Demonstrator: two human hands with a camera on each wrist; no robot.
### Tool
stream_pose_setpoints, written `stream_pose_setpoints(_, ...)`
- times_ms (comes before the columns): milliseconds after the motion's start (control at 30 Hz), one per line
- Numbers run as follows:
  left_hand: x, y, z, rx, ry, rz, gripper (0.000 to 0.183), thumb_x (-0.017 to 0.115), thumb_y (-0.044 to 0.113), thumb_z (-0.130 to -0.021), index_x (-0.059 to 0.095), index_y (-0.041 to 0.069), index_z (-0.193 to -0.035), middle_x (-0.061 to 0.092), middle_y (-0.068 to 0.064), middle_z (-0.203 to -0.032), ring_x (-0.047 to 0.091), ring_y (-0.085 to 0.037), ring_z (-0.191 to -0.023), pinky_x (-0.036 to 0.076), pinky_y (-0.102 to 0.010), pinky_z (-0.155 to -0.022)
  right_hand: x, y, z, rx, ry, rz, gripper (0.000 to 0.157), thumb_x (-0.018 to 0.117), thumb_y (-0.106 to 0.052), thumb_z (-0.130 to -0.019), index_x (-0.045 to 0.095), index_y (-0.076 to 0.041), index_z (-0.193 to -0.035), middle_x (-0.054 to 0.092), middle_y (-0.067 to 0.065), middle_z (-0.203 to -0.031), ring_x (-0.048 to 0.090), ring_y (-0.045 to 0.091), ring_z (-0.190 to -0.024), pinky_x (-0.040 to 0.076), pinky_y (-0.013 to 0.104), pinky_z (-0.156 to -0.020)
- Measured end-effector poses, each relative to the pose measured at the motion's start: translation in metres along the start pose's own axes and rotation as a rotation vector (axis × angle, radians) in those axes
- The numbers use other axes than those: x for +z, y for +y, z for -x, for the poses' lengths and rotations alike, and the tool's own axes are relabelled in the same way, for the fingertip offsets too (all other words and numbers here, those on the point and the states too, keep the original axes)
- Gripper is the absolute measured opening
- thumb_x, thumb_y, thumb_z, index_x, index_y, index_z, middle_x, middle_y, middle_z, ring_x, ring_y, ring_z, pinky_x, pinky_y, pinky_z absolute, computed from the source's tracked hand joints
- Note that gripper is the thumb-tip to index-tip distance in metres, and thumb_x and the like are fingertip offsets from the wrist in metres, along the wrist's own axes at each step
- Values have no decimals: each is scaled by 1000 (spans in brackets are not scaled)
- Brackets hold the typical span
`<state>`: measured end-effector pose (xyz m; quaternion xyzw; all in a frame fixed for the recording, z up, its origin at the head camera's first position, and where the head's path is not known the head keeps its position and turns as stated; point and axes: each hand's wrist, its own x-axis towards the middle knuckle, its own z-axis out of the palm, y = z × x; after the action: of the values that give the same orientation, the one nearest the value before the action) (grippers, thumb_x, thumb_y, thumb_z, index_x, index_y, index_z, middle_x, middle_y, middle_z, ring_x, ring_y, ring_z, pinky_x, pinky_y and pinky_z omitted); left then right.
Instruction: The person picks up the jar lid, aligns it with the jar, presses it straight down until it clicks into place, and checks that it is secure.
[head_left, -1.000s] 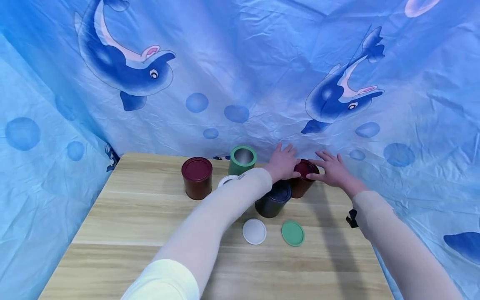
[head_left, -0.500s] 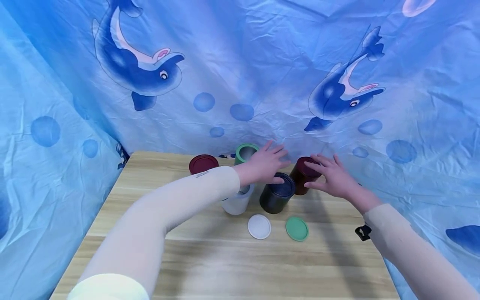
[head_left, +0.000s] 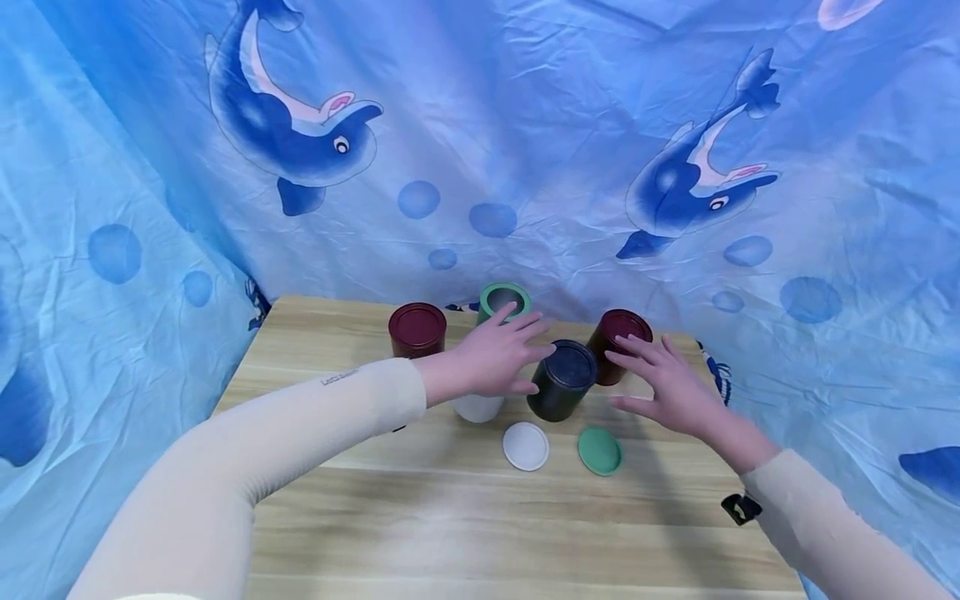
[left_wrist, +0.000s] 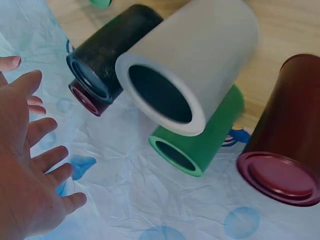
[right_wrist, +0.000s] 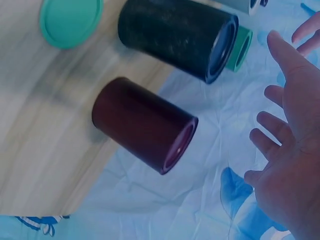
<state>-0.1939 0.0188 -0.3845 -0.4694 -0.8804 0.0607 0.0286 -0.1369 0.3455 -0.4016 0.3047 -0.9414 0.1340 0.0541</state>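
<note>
My left hand [head_left: 491, 354], fingers spread, hovers over the white canister [head_left: 478, 408] and the green canister [head_left: 504, 290]. It hides most of the white one; the left wrist view shows the white canister [left_wrist: 200, 55] and green canister [left_wrist: 205, 140] both lidless. Fingers apart, my right hand [head_left: 671, 387] hangs beside the right dark red canister [head_left: 613, 354], overlapping its edge in the head view. Between the hands stands a black canister [head_left: 558, 387] with its lid on. Another lidded dark red canister [head_left: 417, 329] is left of the green one. Neither hand holds anything.
A white lid [head_left: 526, 447] and a green lid [head_left: 600, 451] lie flat on the wooden table [head_left: 450, 533], nearer than the canisters. A blue dolphin-print curtain [head_left: 570, 167] hangs right behind the table's back edge and along both sides.
My left hand has moved left from the right dark red canister to over the white and green ones. My right hand has drawn back slightly from that red canister. The head view has shifted a little.
</note>
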Motion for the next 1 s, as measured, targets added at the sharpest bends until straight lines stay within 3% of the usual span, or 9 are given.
stream_pose_setpoints(167, -1, 5, 19, 13, 26, 24, 68, 69, 61, -99, 57, 28, -157, 41, -7, -170, 32, -28, -160, 20, -57, -131, 10, -11, 7, -19, 23, -26, 73, 91, -31, -86, 63, -10, -150, 54, 22, -157, 47, 47, -147, 22, 76, -121)
stream_pose_setpoints(367, 3, 14, 43, 41, 59, 4, 66, 68, 62, -99, 59, 28, -155, 49, -8, -165, 40, -27, -156, 27, -58, -129, 27, -28, 14, -50, 33, -39, 73, 92, -34, -84, 65, -10, -147, 57, 19, -154, 49, 45, -146, 29, 77, -118)
stream_pose_setpoints(667, 27, 35, 75, 67, 117, 7, 65, 67, 65, -98, 62, 29, -152, 55, -6, -159, 47, -27, -151, 38, -55, -123, 60, -53, 32, -70, 74, -46, 74, 94, -38, -81, 66, -17, -146, 62, 12, -150, 58, 36, -139, 37, 75, -114)
stream_pose_setpoints(1000, 56, 49, 93, 41, 131, 24, 65, 68, 63, -98, 61, 29, -153, 58, -6, -156, 50, -27, -148, 40, -52, -122, 106, -71, 52, -55, -13, -84, 74, 95, -37, -80, 67, -15, -145, 64, 14, -147, 61, 36, -135, 42, 69, -114)
